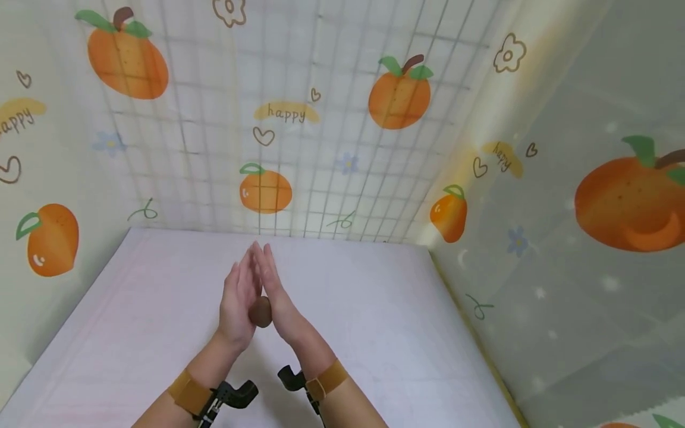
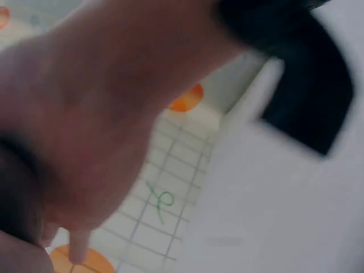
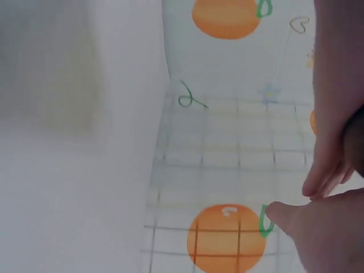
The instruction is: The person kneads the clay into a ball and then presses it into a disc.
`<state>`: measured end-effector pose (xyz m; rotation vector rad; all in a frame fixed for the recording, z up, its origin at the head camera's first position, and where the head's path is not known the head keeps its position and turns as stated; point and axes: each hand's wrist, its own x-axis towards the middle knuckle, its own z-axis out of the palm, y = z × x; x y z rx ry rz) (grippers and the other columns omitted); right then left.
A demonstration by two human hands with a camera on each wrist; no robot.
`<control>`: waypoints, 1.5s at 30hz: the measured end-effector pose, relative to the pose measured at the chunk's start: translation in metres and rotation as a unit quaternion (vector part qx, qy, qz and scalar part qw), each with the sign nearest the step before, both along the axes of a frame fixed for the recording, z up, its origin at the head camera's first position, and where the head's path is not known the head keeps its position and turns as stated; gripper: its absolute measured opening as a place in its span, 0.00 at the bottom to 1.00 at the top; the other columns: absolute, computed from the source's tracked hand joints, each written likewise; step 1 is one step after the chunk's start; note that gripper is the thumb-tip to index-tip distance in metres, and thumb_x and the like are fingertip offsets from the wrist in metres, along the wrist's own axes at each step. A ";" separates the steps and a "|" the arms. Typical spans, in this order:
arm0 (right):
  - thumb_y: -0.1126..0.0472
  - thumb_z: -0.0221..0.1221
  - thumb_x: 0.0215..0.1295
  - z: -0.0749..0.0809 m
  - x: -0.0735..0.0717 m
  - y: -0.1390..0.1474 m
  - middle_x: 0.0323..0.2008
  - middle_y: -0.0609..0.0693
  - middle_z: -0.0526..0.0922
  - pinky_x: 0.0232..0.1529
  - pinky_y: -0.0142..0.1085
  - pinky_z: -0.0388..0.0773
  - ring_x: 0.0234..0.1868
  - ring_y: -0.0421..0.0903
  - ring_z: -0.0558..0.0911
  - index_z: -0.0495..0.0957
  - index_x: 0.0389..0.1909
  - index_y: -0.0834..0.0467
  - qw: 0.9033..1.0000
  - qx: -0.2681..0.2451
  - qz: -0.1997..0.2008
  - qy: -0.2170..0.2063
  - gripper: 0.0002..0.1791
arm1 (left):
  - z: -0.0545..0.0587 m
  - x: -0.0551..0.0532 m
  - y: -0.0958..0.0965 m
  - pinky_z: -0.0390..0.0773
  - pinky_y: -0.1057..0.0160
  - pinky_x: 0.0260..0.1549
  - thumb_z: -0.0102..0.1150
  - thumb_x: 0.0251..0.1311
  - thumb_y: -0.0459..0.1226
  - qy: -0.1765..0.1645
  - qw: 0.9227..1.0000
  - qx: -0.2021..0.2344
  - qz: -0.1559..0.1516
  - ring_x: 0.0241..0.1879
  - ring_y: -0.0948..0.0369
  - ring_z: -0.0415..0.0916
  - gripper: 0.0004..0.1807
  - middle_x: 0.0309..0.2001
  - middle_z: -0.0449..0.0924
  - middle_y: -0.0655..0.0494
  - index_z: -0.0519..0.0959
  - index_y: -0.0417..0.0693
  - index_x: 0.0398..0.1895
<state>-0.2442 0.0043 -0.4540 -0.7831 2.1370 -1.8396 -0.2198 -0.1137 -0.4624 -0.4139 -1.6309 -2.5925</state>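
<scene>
A small brown ball [image 1: 260,312] sits between the heels of my two palms in the head view. My left hand [image 1: 235,315] is on its left side and my right hand [image 1: 280,303] on its right, both with fingers straight and tips together, pointing away from me. The palms spread apart toward the wrists, where the ball shows. At the left edge of the left wrist view the ball [image 2: 14,190] appears dark and blurred beside a palm. The right wrist view catches part of the ball [image 3: 355,142] at its right edge, between the hands.
Below the hands lies a white tabletop [image 1: 374,309]. Behind it hangs a translucent curtain [image 1: 321,142] printed with oranges, over a wire grid. Another printed curtain [image 1: 546,238] runs along the right side. Each wrist wears a brown strap [image 1: 189,392] with a black camera [image 1: 238,394].
</scene>
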 end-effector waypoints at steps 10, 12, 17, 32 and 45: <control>0.21 0.26 0.76 0.009 0.020 -0.007 0.87 0.29 0.28 0.81 0.72 0.34 0.88 0.41 0.31 0.37 0.87 0.29 0.998 0.010 0.039 0.048 0.43 | -0.011 -0.014 -0.012 0.58 0.62 0.78 0.19 0.78 0.71 -0.081 0.997 -0.017 0.009 0.75 0.72 0.62 0.41 0.74 0.69 0.77 0.51 0.69 0.88; 0.20 0.27 0.76 0.013 0.017 -0.009 0.86 0.29 0.27 0.81 0.73 0.37 0.88 0.44 0.33 0.38 0.86 0.25 0.998 0.022 0.023 0.053 0.41 | -0.018 -0.011 -0.007 0.76 0.67 0.53 0.20 0.77 0.72 -0.090 0.996 -0.024 -0.003 0.49 0.71 0.78 0.40 0.48 0.84 0.74 0.75 0.65 0.71; 0.21 0.28 0.76 0.012 -0.002 -0.012 0.85 0.26 0.25 0.80 0.74 0.39 0.88 0.47 0.33 0.41 0.82 0.15 0.998 0.034 -0.030 0.031 0.34 | -0.030 -0.008 0.005 0.72 0.66 0.32 0.21 0.79 0.70 -0.087 0.996 -0.029 -0.015 0.22 0.65 0.69 0.38 0.18 0.72 0.67 0.79 0.64 0.32; 0.24 0.30 0.79 -0.008 0.005 -0.016 0.87 0.31 0.29 0.82 0.70 0.33 0.88 0.43 0.30 0.42 0.86 0.24 0.999 -0.029 -0.025 -0.003 0.37 | -0.011 -0.008 -0.010 0.40 0.52 0.85 0.16 0.79 0.69 -0.049 0.998 -0.037 -0.012 0.84 0.71 0.42 0.43 0.85 0.48 0.81 0.41 0.62 0.90; 0.21 0.31 0.77 0.016 -0.011 -0.011 0.87 0.31 0.27 0.81 0.73 0.41 0.89 0.49 0.36 0.44 0.81 0.14 0.994 0.050 -0.094 0.012 0.33 | -0.020 0.001 0.008 0.35 0.34 0.83 0.20 0.80 0.69 -0.022 0.997 -0.068 -0.022 0.86 0.63 0.36 0.40 0.86 0.42 0.77 0.42 0.71 0.89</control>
